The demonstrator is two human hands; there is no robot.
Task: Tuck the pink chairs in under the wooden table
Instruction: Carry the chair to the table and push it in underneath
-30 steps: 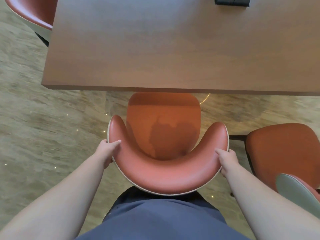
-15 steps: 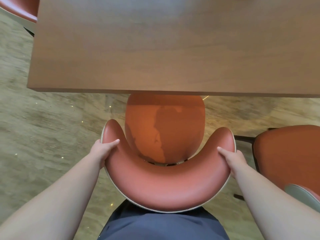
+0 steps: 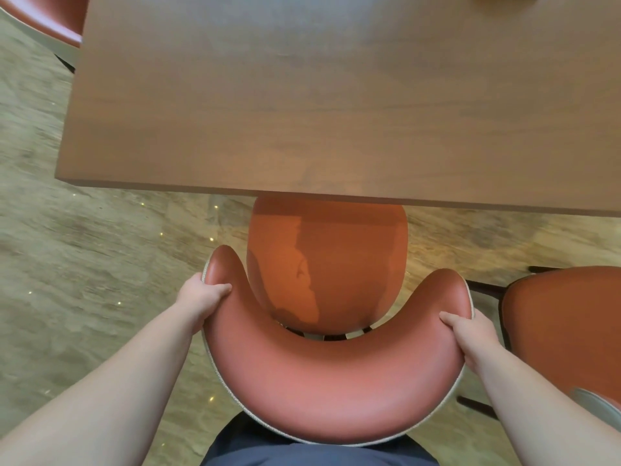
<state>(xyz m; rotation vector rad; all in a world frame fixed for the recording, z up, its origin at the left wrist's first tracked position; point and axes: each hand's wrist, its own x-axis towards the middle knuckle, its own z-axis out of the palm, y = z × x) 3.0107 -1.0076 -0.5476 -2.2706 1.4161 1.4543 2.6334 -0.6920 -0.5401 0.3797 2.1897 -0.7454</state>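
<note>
Pink chair backrest sits gripped between left hand and right hand fingers.

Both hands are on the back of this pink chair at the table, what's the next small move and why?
Probably push the chair straight ahead a little further. The left hand and right hand grip the two ends of its curved backrest, and only the seat's front edge sits under the wooden table; most of the seat shows in front of the table edge.
</note>
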